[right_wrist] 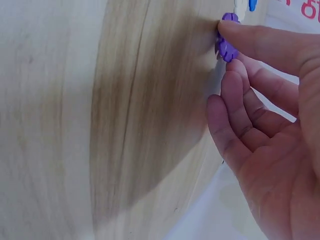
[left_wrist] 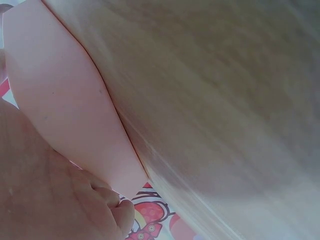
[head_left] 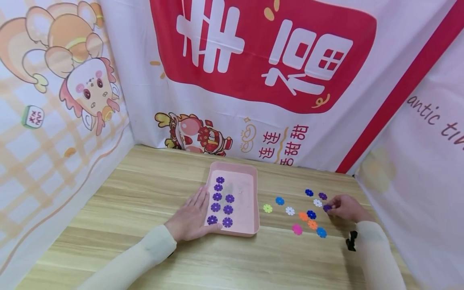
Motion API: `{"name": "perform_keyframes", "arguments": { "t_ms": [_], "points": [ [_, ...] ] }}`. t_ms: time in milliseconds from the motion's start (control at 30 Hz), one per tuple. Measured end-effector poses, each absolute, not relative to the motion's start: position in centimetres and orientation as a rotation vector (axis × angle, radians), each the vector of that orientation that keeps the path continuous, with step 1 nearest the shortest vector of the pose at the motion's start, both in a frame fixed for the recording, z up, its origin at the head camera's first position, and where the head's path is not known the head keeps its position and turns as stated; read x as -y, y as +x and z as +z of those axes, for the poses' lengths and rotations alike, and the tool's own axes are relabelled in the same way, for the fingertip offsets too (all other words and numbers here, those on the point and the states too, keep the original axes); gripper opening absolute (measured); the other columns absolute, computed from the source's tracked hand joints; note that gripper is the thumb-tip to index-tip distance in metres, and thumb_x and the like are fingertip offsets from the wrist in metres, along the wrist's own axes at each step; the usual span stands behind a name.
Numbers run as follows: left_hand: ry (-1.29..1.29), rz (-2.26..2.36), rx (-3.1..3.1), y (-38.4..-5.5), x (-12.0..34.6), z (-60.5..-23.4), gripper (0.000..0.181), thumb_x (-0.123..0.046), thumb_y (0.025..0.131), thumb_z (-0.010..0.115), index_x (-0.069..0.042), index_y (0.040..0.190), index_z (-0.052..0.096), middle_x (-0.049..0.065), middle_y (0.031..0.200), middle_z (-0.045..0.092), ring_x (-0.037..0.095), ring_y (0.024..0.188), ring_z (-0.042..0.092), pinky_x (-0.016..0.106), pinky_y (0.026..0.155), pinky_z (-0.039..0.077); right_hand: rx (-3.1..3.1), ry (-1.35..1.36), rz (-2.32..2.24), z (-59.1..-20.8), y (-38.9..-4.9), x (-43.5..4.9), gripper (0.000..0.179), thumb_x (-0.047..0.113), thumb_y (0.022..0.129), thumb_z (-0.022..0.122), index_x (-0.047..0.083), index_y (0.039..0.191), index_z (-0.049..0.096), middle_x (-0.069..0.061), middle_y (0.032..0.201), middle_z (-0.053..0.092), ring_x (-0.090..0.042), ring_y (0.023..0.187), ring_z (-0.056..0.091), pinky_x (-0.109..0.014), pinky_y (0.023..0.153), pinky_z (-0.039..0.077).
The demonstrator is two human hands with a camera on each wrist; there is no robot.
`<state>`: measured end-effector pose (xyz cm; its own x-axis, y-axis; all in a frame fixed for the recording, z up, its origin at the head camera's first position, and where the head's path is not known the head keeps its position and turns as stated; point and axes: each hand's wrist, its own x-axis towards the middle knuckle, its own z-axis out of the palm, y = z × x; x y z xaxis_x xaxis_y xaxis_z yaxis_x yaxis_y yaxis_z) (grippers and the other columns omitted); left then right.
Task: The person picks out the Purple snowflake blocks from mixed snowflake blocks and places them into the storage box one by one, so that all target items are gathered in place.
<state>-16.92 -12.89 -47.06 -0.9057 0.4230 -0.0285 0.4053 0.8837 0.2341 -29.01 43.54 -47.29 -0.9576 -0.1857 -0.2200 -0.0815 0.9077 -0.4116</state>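
Note:
A shallow pink tray stands mid-table, with several purple flower-shaped plastic discs in two columns on its left side. My left hand rests along the tray's left wall, fingers straight and thumb over the near left corner. In the left wrist view, that hand lies against the outer pink wall. Right of the tray, my right hand pinches one purple flower disc between thumb and fingertips, close over the wood. The right wrist view shows its other fingers loosely curled below the disc.
Loose flower discs lie between tray and right hand: a yellow-green one, a pink one, an orange one, a white one, several blue ones and another purple one. Printed cloth walls enclose the wooden table.

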Motion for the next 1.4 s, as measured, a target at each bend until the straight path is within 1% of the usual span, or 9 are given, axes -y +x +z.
{"name": "perform_keyframes", "arguments": {
  "t_ms": [167,233,400,533,633,733,967,1167,1400],
  "points": [
    [0.658,0.346,-2.971,-16.9,12.8,-47.0,0.115,-0.081,0.097,0.044,0.010,0.164,0.020,0.028,0.175,0.006,0.044,0.165,0.011,0.055,0.135,0.020,-2.819,-0.160,-0.628,-47.1,-28.4,-44.1,0.021,0.020,0.092,0.081,0.004,0.101,0.072,-0.008,0.094,0.070,-0.022,0.088,0.059,-0.030,0.074,0.049],
    [0.655,0.350,-2.967,-16.9,12.9,-47.0,0.115,-0.081,0.097,0.044,0.010,0.164,0.019,0.028,0.176,0.005,0.044,0.165,0.010,0.055,0.135,0.020,-2.817,-0.149,-0.639,-47.0,-28.2,-44.2,0.021,0.020,0.093,0.081,0.003,0.101,0.071,-0.009,0.095,0.070,-0.023,0.088,0.059,-0.031,0.073,0.049],
    [0.650,0.356,-2.960,-16.9,12.9,-46.9,0.115,-0.080,0.097,0.045,0.009,0.164,0.019,0.027,0.176,0.004,0.044,0.165,0.009,0.055,0.135,0.019,-2.824,-0.091,-0.630,-46.7,-28.1,-44.5,0.015,0.020,0.097,0.078,0.006,0.100,0.073,-0.008,0.096,0.072,-0.023,0.089,0.059,-0.030,0.074,0.052],
    [0.646,0.363,-2.959,-16.9,12.9,-46.9,0.114,-0.080,0.097,0.046,0.009,0.164,0.019,0.027,0.176,0.004,0.044,0.165,0.009,0.056,0.135,0.019,-2.850,-0.153,-0.602,-46.3,-28.2,-44.4,0.009,0.017,0.098,0.075,0.008,0.097,0.075,-0.006,0.094,0.074,-0.021,0.088,0.062,-0.032,0.075,0.055],
    [0.647,0.369,-2.959,-16.9,12.9,-46.9,0.114,-0.079,0.098,0.046,0.009,0.164,0.019,0.027,0.176,0.002,0.044,0.165,0.009,0.056,0.134,0.019,-2.870,-0.251,-0.582,-45.9,-28.3,-44.1,0.009,0.015,0.099,0.072,0.007,0.097,0.076,-0.005,0.092,0.075,-0.019,0.087,0.065,-0.035,0.076,0.058],
    [0.645,0.360,-2.961,-16.9,12.8,-47.0,0.114,-0.079,0.097,0.046,0.009,0.164,0.019,0.027,0.176,0.003,0.044,0.165,0.010,0.056,0.134,0.019,-2.880,-0.310,-0.559,-45.3,-28.5,-43.4,0.010,0.014,0.101,0.071,0.007,0.098,0.076,-0.003,0.093,0.076,-0.017,0.086,0.066,-0.036,0.077,0.060],
    [0.646,0.362,-2.968,-16.9,12.8,-47.0,0.114,-0.079,0.097,0.047,0.009,0.164,0.019,0.027,0.176,0.003,0.044,0.165,0.010,0.056,0.134,0.019,-2.863,-0.401,-0.551,-44.3,-29.2,-40.5,0.013,0.015,0.103,0.067,0.007,0.098,0.075,-0.005,0.092,0.074,-0.016,0.083,0.062,-0.030,0.072,0.054],
    [0.660,0.350,-2.981,-16.9,12.8,-47.1,0.113,-0.079,0.098,0.047,0.010,0.164,0.020,0.027,0.176,0.003,0.045,0.164,0.011,0.056,0.134,0.020,-2.806,-0.466,-0.579,-44.2,-30.3,-36.9,0.013,0.016,0.105,0.065,0.008,0.100,0.075,-0.005,0.091,0.074,-0.015,0.081,0.062,-0.028,0.070,0.055],
    [0.671,0.340,-2.990,-16.9,12.9,-47.1,0.114,-0.080,0.097,0.045,0.010,0.164,0.020,0.027,0.176,0.004,0.045,0.164,0.012,0.056,0.134,0.021,-2.781,-0.617,-0.610,-43.7,-30.9,-31.9,0.011,0.017,0.104,0.067,0.014,0.100,0.076,0.002,0.093,0.074,-0.013,0.084,0.063,-0.028,0.078,0.057]
  ]
}}
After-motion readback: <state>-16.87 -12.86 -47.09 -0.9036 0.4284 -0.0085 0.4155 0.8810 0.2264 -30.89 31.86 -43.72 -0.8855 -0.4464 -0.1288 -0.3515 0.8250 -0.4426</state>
